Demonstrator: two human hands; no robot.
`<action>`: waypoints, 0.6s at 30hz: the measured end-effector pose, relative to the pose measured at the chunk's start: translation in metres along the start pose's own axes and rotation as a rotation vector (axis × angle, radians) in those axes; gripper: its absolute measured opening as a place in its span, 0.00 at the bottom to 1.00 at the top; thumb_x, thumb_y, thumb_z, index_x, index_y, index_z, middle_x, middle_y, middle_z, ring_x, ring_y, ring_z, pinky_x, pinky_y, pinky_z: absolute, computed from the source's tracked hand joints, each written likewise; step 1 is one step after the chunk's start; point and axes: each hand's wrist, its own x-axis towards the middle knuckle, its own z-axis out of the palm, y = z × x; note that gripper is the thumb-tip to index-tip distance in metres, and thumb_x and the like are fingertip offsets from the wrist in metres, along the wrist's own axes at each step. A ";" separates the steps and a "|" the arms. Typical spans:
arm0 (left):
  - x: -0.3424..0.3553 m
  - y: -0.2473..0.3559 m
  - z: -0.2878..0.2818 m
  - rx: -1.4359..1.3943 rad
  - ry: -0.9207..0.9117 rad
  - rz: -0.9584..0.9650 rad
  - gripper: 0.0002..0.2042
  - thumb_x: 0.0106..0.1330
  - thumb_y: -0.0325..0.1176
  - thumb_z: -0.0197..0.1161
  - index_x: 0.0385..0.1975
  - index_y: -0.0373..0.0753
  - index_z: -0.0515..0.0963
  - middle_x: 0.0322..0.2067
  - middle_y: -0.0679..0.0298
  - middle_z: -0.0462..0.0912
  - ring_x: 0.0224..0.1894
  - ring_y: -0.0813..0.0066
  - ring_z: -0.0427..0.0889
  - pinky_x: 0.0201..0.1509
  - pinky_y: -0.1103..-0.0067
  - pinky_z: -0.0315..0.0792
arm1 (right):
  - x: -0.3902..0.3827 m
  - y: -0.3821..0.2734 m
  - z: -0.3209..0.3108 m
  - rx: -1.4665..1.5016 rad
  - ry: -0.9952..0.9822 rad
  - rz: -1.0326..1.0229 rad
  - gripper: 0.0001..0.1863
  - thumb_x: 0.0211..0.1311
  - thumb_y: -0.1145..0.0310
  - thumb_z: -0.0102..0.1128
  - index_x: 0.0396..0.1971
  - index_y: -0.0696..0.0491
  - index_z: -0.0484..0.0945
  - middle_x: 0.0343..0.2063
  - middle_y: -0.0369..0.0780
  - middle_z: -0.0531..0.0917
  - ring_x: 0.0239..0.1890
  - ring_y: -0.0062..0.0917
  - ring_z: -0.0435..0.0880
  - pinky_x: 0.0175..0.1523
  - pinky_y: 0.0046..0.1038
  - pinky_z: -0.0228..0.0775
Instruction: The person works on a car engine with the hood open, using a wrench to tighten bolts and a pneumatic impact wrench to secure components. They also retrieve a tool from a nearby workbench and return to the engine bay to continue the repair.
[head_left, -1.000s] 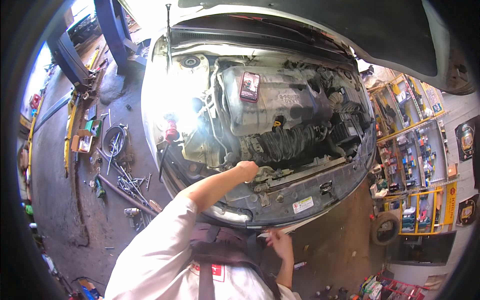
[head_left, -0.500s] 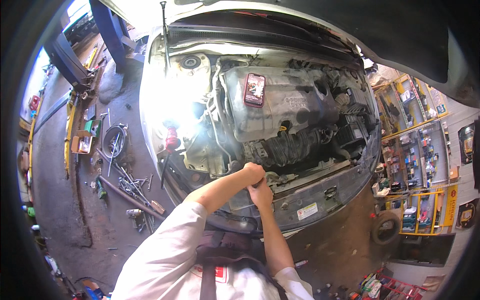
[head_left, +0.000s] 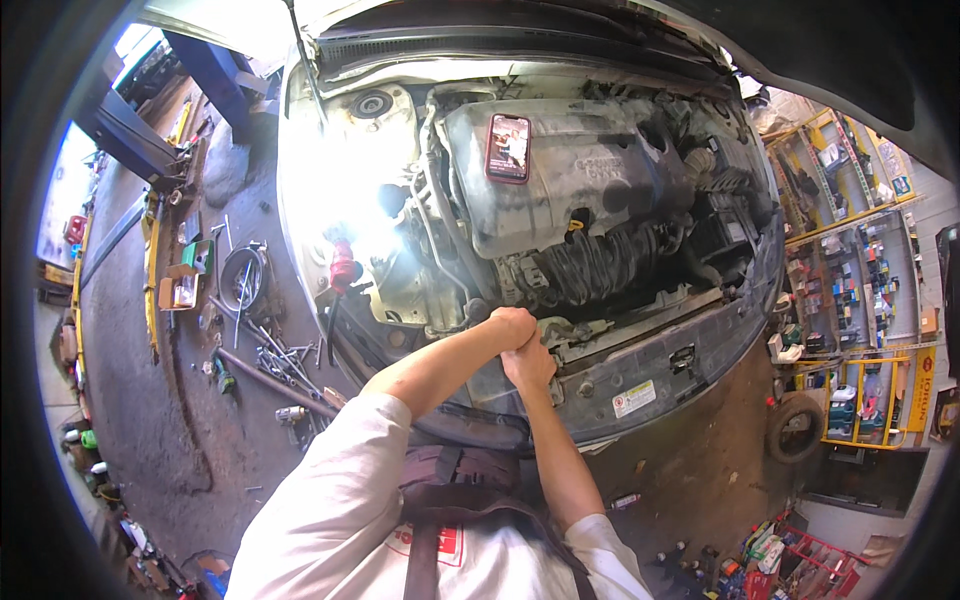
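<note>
Both my hands meet at the front edge of the car's engine bay, just behind the front panel [head_left: 660,345]. My left hand [head_left: 513,327] is closed and sits on top, touching my right hand [head_left: 529,363], which is closed just below it. Whatever they grip is hidden by the fingers. Beyond them lie a black ribbed air hose [head_left: 600,268] and the grey engine cover [head_left: 560,180]. A phone in a red case [head_left: 508,148], its screen lit, rests on that cover.
A red work lamp [head_left: 343,268] shines at the bay's left side. On the floor to the left are a round tray of tools [head_left: 243,280], loose wrenches [head_left: 283,362] and a long bar [head_left: 270,380]. Yellow shelving [head_left: 860,300] and a tyre [head_left: 796,427] stand right.
My hands have drawn closer together, and the dark piece that showed between them is now covered. The whole view has shifted slightly, while the phone and lamp stay in place on the car.
</note>
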 end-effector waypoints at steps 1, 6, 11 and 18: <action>0.001 0.001 0.003 -0.023 0.009 -0.015 0.12 0.63 0.35 0.62 0.44 0.41 0.86 0.47 0.56 0.86 0.52 0.60 0.85 0.51 0.69 0.80 | 0.001 0.001 0.003 0.007 -0.001 0.002 0.41 0.53 0.42 0.65 0.61 0.51 0.64 0.41 0.50 0.86 0.46 0.48 0.85 0.50 0.47 0.75; 0.004 -0.001 0.013 -0.084 0.033 -0.063 0.12 0.63 0.32 0.61 0.43 0.40 0.86 0.47 0.55 0.86 0.51 0.58 0.85 0.52 0.69 0.79 | -0.001 0.006 0.013 0.040 0.143 -0.106 0.30 0.55 0.49 0.65 0.50 0.54 0.68 0.34 0.50 0.86 0.39 0.49 0.86 0.44 0.48 0.77; 0.001 -0.003 0.014 -0.076 0.020 -0.089 0.12 0.61 0.30 0.62 0.43 0.39 0.86 0.47 0.53 0.86 0.51 0.57 0.85 0.52 0.69 0.79 | 0.002 0.008 0.005 0.022 0.123 -0.216 0.30 0.54 0.50 0.66 0.47 0.55 0.68 0.32 0.50 0.86 0.38 0.49 0.86 0.44 0.49 0.77; -0.004 -0.006 0.019 -0.259 0.119 -0.220 0.11 0.52 0.28 0.68 0.37 0.36 0.84 0.39 0.52 0.87 0.44 0.54 0.87 0.45 0.66 0.81 | 0.009 0.005 -0.010 -0.035 0.024 -0.305 0.30 0.52 0.51 0.69 0.45 0.57 0.68 0.33 0.51 0.86 0.37 0.48 0.87 0.42 0.48 0.77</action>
